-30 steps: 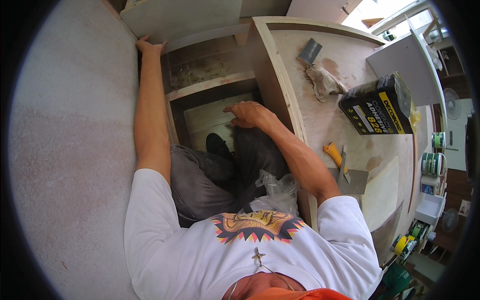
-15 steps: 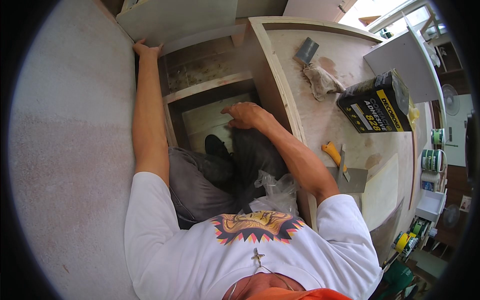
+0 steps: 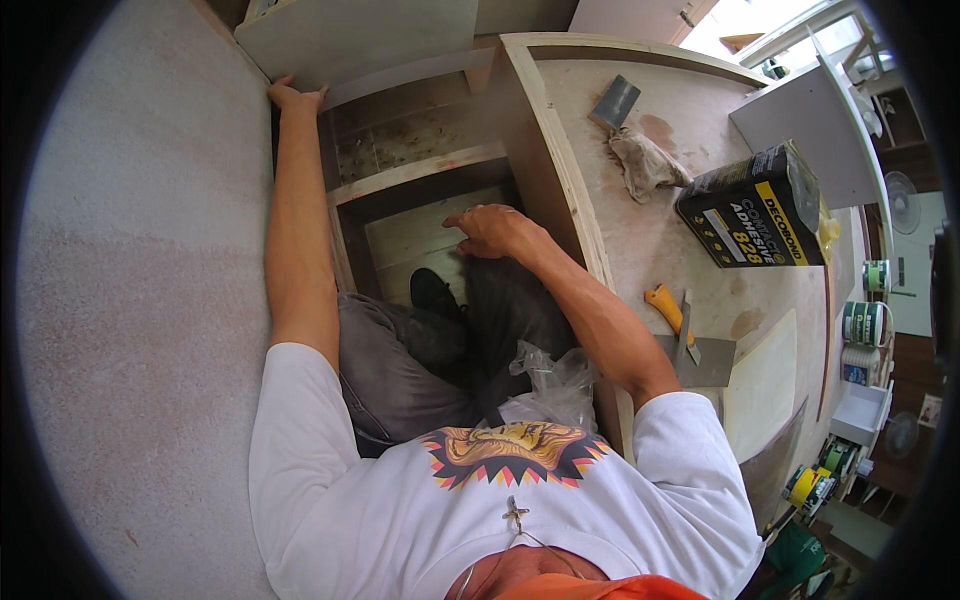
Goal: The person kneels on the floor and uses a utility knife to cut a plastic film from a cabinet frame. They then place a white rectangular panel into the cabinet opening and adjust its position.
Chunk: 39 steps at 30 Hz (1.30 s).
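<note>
My left arm reaches far forward, and my left hand [image 3: 297,97] is at the lower left edge of a pale grey panel [image 3: 360,50]. Its thumb and fingers are spread against that edge; some fingertips are hidden. Close beneath the panel's edge runs a thin white strip [image 3: 405,82]. My right hand [image 3: 487,230] rests over my raised knee, inside the open wooden frame [image 3: 420,172]. Its index finger points left, the other fingers are loosely bent, and nothing shows in it.
On the plywood surface [image 3: 650,240] at right stand a black-and-yellow adhesive can [image 3: 745,210], a crumpled rag [image 3: 645,165], a grey scraper blade [image 3: 615,102] and an orange-handled cutter [image 3: 665,305] on a flat metal plate [image 3: 710,362]. A clear plastic bag [image 3: 555,385] lies by my lap. A whitish wall [image 3: 140,300] borders the left.
</note>
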Tool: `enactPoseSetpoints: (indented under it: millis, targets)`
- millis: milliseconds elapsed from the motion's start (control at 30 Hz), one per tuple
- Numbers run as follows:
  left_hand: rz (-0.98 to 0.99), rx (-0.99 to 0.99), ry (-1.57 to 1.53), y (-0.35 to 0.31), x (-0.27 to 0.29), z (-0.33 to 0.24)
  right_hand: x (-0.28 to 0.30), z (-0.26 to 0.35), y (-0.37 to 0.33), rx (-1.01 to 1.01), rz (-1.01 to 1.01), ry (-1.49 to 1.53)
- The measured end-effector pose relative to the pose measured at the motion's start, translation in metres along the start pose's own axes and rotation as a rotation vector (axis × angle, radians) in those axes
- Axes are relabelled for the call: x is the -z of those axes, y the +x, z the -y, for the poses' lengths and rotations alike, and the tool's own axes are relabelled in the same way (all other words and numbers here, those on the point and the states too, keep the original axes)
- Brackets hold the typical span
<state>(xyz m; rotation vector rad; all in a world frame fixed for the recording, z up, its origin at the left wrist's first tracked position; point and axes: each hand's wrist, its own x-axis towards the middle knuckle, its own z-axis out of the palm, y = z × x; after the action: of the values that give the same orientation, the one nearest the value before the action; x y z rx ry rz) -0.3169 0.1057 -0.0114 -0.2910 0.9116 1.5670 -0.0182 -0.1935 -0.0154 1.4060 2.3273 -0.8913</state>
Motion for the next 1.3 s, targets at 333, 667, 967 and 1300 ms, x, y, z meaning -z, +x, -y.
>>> enactPoseSetpoints:
  millis: [333, 667, 967, 1300]
  targets:
    - [0.017, 0.001, -0.014, 0.011, 0.002, -0.003, 0.005, 0.004, -0.002, -0.013, 0.026, 0.0]
    - [0.04, -0.006, 0.0, 0.016, 0.003, -0.001, 0.005, 0.004, -0.004, -0.006, 0.01, -0.007]
    - [0.019, 0.006, -0.013, 0.018, 0.002, -0.003, 0.007, 0.006, -0.004, -0.01, 0.031, -0.024]
    - [0.031, -0.007, 0.005, 0.012, 0.0, 0.004, 0.005, 0.004, -0.003, -0.004, 0.045, -0.03]
